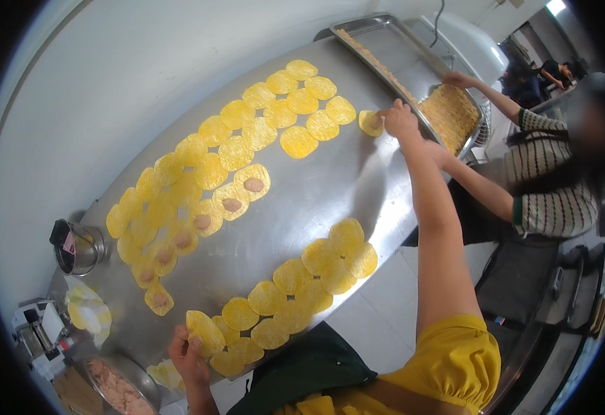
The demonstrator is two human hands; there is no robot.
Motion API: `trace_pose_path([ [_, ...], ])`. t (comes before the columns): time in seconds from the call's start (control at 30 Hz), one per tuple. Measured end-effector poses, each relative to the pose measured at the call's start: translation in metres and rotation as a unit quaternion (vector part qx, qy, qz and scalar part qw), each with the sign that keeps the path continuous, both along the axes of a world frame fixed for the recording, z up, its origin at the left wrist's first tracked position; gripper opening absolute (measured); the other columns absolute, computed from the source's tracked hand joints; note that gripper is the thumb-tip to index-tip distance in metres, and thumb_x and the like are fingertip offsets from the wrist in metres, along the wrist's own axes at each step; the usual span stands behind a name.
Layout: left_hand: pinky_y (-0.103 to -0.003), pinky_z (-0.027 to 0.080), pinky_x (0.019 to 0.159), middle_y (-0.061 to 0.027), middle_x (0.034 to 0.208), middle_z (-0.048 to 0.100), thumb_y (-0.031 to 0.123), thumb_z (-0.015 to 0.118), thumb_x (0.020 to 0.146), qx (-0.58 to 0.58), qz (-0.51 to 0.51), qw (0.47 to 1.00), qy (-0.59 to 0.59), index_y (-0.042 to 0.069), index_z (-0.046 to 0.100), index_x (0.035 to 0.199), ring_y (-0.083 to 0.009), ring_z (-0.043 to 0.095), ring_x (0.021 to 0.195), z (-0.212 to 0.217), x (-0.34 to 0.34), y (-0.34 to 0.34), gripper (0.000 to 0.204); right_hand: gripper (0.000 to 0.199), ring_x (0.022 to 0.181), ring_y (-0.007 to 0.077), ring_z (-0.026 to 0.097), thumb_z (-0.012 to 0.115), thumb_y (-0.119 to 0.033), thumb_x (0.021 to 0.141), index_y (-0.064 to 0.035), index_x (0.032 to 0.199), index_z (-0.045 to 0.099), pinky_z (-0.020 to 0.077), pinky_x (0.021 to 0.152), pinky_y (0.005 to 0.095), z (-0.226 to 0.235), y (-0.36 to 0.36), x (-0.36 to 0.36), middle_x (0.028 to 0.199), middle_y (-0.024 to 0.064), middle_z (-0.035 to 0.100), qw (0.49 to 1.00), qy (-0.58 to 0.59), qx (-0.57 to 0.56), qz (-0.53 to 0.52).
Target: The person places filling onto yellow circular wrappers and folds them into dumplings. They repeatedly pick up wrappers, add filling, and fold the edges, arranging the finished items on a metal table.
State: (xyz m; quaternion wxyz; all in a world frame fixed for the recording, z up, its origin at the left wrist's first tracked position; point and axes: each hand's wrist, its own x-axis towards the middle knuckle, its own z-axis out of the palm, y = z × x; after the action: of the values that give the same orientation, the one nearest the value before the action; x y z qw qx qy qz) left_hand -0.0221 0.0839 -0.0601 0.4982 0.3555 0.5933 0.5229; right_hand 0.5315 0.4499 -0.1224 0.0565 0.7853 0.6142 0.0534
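Thin yellow round wrappers (236, 153) lie in overlapping rows on the steel table, and a second group (290, 277) lies along the near edge. Several in the far group carry a lump of pinkish filling (254, 185). My left hand (187, 354), at the near left, has its fingers closed on the edge of a yellow wrapper (205, 335), lifted and tilted beside the near group. Reaching far right, my right hand (402, 121) pinches another yellow wrapper (369, 123) beside the tray's edge; a darker patch shows on it near my fingertips.
A large metal tray (392, 43) holds packed yellowish pieces; a co-worker in a striped top (548, 180) has both hands at it. At left are a metal pot (89, 247), crumpled plastic (89, 315), a scale-like device (39, 332) and a bowl of pinkish filling (124, 384).
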Motion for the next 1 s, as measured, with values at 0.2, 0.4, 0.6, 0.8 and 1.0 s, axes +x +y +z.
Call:
trace_pose_path([
  [0.2, -0.026, 0.037, 0.081, -0.0025, 0.087, 0.048, 0.006, 0.063, 0.075, -0.03, 0.032, 0.999, -0.009, 0.0, 0.055, 0.083, -0.0135, 0.047, 0.085, -0.007, 0.015, 0.009, 0.013, 0.041, 0.125, 0.0312, 0.045, 0.052, -0.032, 0.085, -0.0307, 0.125, 0.059, 0.044, 0.099, 0.0409, 0.0, 0.104, 0.012, 0.133, 0.0112, 0.045, 0.999, 0.025, 0.016, -0.046],
  [0.4, -0.026, 0.037, 0.082, -0.003, 0.088, 0.049, 0.006, 0.063, 0.076, -0.056, 0.058, 0.996, -0.033, -0.001, 0.058, 0.085, -0.0134, 0.048, 0.086, 0.005, 0.02, 0.019, 0.012, 0.02, 0.092, 0.0375, 0.056, 0.053, -0.001, 0.078, -0.0021, 0.098, 0.058, 0.0492, 0.07, 0.0428, -0.01, 0.068, -0.098, 0.102, 0.0198, 0.055, 0.896, 0.32, 0.253, 0.178],
  [0.6, -0.026, 0.037, 0.083, -0.0032, 0.089, 0.048, 0.003, 0.062, 0.077, -0.004, 0.054, 0.997, -0.051, -0.001, 0.058, 0.087, -0.0133, 0.048, 0.088, 0.017, 0.018, 0.028, 0.011, 0.031, 0.089, 0.0263, 0.048, 0.067, -0.017, 0.074, -0.02, 0.104, 0.07, 0.0401, 0.076, 0.0395, 0.013, -0.067, -0.233, 0.092, 0.0082, 0.049, 0.858, 0.322, 0.114, 0.383],
  [0.8, -0.025, 0.037, 0.083, -0.0029, 0.089, 0.048, 0.003, 0.061, 0.077, -0.016, 0.065, 0.997, -0.046, -0.001, 0.058, 0.088, -0.0129, 0.047, 0.088, 0.029, 0.016, 0.034, 0.012, 0.034, 0.088, 0.0258, 0.049, 0.065, -0.022, 0.071, -0.0209, 0.105, 0.069, 0.039, 0.074, 0.0399, 0.003, -0.131, -0.19, 0.093, 0.0072, 0.05, 0.912, 0.263, 0.117, 0.292],
  [1.0, -0.025, 0.035, 0.081, -0.0024, 0.086, 0.046, 0.002, 0.059, 0.077, -0.013, 0.042, 0.997, -0.065, -0.002, 0.058, 0.087, -0.0125, 0.046, 0.084, 0.029, 0.023, 0.041, 0.011, 0.039, 0.093, 0.0274, 0.051, 0.055, -0.015, 0.075, -0.0286, 0.11, 0.067, 0.0443, 0.076, 0.0429, -0.009, -0.107, -0.047, 0.097, 0.0089, 0.049, 0.992, 0.045, 0.042, 0.108],
])
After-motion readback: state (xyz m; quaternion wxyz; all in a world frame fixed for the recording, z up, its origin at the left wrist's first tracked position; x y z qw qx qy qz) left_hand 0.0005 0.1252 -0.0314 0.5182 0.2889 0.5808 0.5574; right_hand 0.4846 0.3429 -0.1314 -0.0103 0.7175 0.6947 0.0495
